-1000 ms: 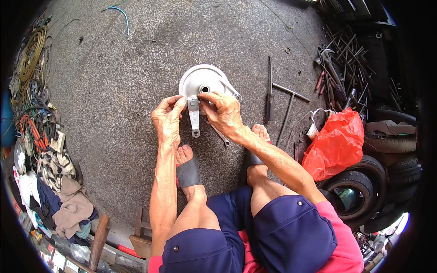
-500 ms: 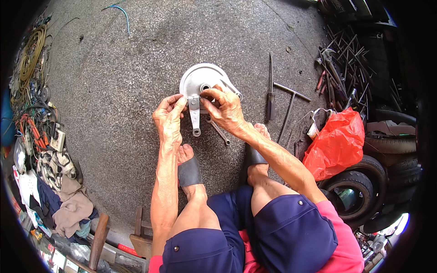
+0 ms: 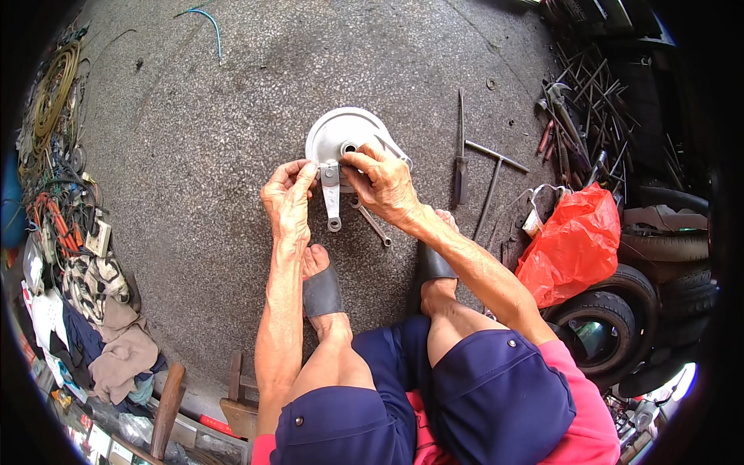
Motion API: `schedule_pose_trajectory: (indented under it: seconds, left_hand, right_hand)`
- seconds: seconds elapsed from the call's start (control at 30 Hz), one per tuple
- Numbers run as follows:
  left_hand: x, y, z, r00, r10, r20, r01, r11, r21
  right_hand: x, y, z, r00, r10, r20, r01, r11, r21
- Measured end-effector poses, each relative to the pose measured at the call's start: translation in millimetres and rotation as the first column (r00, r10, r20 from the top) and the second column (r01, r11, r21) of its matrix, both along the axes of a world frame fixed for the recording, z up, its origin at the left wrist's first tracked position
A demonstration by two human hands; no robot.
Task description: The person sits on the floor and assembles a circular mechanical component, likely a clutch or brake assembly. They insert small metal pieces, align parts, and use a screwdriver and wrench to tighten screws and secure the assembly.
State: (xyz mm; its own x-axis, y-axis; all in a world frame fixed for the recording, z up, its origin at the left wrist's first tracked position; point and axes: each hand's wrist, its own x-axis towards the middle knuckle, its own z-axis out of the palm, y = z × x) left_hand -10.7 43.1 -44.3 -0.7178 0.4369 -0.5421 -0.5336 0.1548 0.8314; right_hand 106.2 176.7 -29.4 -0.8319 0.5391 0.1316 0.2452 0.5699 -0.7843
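Note:
A round silver brake plate lies on the floor before my feet. Attached to it is a brake arm, its free end with a hole pointing toward me. My left hand is closed in a pinch at the left side of the arm's clamped end. From the other side, my right hand pinches at the same end, its curled fingers over the plate. Whatever small part sits between the fingertips is hidden. Just below my right hand lies a wrench, partly under the plate's edge.
Right of the plate lie a screwdriver and a T-handle wrench. Farther right are a red plastic bag, tyres and a heap of tools. Cables and cloths line the left side.
My right hand's fingers have shifted slightly beside the brake arm. The left hand, the arm and the brake plate look unmoved.

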Motion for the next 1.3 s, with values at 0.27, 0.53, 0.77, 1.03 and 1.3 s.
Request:
schedule_pose_trajectory:
  seconds: [0.27,0.53,0.77,1.03,1.3]
  left_hand:
    - [-1.1,-1.4,-0.6,0.998,-0.028,-0.059,0.028,1.0,0.008]
    - [-0.6,-4.0,-0.1,0.999,-0.026,-0.04,0.031,0.992,0.119]
    - [2.1,2.8,1.3,0.999,-0.049,-0.023,0.044,0.983,-0.177]
    - [-1.1,-2.0,3.1,0.979,-0.16,-0.126,0.174,0.978,0.114]
    - [-4.4,-3.6,-10.7,0.987,-0.152,-0.059,0.138,0.972,-0.188]
  right_hand:
    - [-0.4,1.4,3.4,1.0,0.007,0.012,-0.007,1.0,-0.006]
    - [-1.3,-2.3,4.1,0.999,-0.033,0.009,0.034,0.998,-0.054]
    - [-0.5,-2.2,3.7,0.999,-0.042,0.018,0.043,0.996,-0.072]
    - [1.0,-1.3,2.0,0.999,-0.037,0.032,0.038,0.999,-0.035]
    - [-2.2,-3.1,3.8,0.999,-0.031,0.038,0.032,0.999,-0.038]
